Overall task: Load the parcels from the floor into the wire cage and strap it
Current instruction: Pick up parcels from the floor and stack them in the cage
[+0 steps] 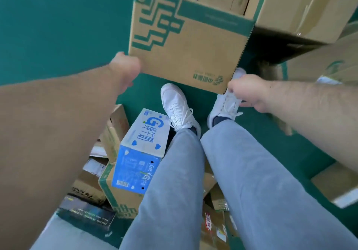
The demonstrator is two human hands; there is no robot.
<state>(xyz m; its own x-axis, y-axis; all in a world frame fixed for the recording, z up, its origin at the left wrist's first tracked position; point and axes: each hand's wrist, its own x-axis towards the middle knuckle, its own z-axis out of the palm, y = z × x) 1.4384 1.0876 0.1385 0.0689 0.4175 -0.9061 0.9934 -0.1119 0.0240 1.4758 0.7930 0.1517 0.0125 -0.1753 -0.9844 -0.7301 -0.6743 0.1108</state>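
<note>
A brown cardboard parcel (191, 36) with green printed bands hangs in front of me above the green floor. My left hand (126, 69) grips its near left corner, fingers hidden under the box. My right hand (244, 92) grips its near right corner, fingers curled under the edge. Below, by my left foot, a blue-and-white carton (143, 149) lies on another brown parcel with green print (118, 195). No wire cage shows in this view.
More cardboard boxes (290, 3) are stacked at the top right, close behind the held parcel. Several loose parcels, one of them a dark box (87, 213), crowd the floor at lower left. Another box (341, 187) lies at the right. My legs and white shoes stand in the middle.
</note>
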